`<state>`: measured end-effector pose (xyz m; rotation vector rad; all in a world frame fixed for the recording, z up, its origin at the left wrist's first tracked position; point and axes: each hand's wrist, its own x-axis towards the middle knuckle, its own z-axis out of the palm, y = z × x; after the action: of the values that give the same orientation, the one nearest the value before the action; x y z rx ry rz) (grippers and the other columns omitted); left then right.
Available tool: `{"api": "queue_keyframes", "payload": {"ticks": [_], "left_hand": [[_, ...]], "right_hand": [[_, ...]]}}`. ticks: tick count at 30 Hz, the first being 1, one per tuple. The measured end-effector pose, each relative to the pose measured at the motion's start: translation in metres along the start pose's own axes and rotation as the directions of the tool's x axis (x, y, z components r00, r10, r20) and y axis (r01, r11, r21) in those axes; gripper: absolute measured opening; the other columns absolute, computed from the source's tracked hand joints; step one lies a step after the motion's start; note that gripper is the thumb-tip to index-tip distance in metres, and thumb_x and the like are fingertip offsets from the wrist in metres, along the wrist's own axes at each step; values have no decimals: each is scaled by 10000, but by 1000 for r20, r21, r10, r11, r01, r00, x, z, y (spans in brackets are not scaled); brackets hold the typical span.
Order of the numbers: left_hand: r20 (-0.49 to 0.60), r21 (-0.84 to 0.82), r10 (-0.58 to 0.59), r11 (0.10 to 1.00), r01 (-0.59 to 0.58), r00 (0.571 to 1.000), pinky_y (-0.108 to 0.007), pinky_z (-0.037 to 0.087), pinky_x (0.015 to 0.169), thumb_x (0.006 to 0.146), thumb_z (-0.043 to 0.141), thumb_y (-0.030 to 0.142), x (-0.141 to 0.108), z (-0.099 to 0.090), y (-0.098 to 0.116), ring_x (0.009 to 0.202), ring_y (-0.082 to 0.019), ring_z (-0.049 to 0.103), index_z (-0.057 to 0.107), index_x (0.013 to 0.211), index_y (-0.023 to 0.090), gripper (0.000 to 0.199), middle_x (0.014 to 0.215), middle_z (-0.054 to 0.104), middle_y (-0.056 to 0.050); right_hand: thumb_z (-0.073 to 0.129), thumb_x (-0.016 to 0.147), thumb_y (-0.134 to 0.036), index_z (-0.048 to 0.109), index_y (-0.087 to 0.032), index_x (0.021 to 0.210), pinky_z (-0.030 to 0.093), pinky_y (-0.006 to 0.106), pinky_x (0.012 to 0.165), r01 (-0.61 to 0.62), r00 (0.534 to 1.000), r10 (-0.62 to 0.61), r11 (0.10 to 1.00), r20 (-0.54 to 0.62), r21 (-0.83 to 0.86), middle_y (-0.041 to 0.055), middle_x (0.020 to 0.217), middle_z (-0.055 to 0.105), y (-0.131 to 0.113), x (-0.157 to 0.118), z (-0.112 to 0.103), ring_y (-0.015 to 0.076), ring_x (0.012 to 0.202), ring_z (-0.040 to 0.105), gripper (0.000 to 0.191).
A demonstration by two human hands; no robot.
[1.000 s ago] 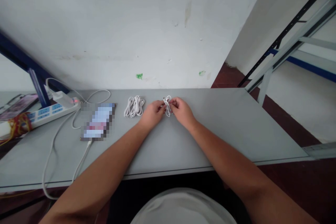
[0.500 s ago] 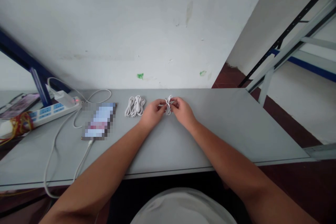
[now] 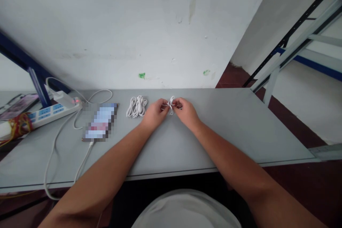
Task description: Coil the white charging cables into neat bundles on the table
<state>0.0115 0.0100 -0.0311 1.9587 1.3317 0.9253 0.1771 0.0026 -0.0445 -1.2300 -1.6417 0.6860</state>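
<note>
A white cable bundle [image 3: 171, 100], looped and gathered at its middle, is held between my two hands above the grey table [image 3: 229, 124]. My left hand [image 3: 156, 113] pinches it from the left, with a thin strand stretched at its fingertips. From the right, my right hand [image 3: 185, 110] pinches the bundle near its gathered middle. My fingers partly hide the strands, and I cannot make out what binds them. Just left of my left hand lie coiled white cables [image 3: 136, 107], side by side on the table.
Farther left lies a phone [image 3: 101, 121] with a blurred screen and a charging cable [image 3: 84, 160] plugged in. A white power strip [image 3: 44, 114] holds a charger [image 3: 64, 98]. Behind the table stands a white wall [image 3: 120, 25]; metal shelf frames rise at both sides.
My fingers have shifted slightly on the cable bundle, and a thin strand now shows drawn out toward my left hand. The camera view has moved a little.
</note>
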Motion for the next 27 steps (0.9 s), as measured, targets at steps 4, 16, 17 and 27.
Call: {"api": "queue_keyframes", "payload": {"ticks": [4, 16, 17, 27], "left_hand": [[-17, -8, 18, 1000, -18, 1000, -276, 511, 679, 848, 555, 327, 2, -1, -5, 724, -151, 646, 596, 927, 197, 157, 833, 698, -24], [-43, 135, 64, 989, -58, 997, -287, 517, 699, 836, 538, 275, 7, -13, -15, 739, -147, 637, 589, 909, 202, 115, 891, 680, -32], [-29, 146, 45, 988, -40, 999, -288, 513, 685, 841, 535, 282, 7, -13, -15, 727, -150, 639, 581, 905, 206, 109, 877, 685, -30], [84, 124, 61, 990, -71, 995, -293, 501, 694, 876, 500, 319, 4, -11, -12, 753, -162, 653, 541, 917, 226, 110, 907, 705, -35]], "right_hand": [[573, 855, -254, 665, -207, 952, 481, 295, 785, 49, 998, -48, 999, 29, -9, 45, 949, 685, 4, 3, -2, 159, 854, 628, 141], [475, 905, -253, 583, -215, 994, 458, 286, 729, 26, 999, -23, 997, 41, -69, 24, 875, 672, 18, 11, -19, 164, 777, 624, 145], [464, 909, -246, 572, -218, 1006, 455, 286, 727, 29, 999, -25, 995, 48, -90, 26, 874, 672, 18, 11, -19, 169, 787, 624, 148], [510, 873, -220, 631, -191, 976, 460, 301, 791, 52, 992, -42, 995, 123, -80, 61, 960, 675, 20, 9, -13, 170, 865, 615, 161]]}}
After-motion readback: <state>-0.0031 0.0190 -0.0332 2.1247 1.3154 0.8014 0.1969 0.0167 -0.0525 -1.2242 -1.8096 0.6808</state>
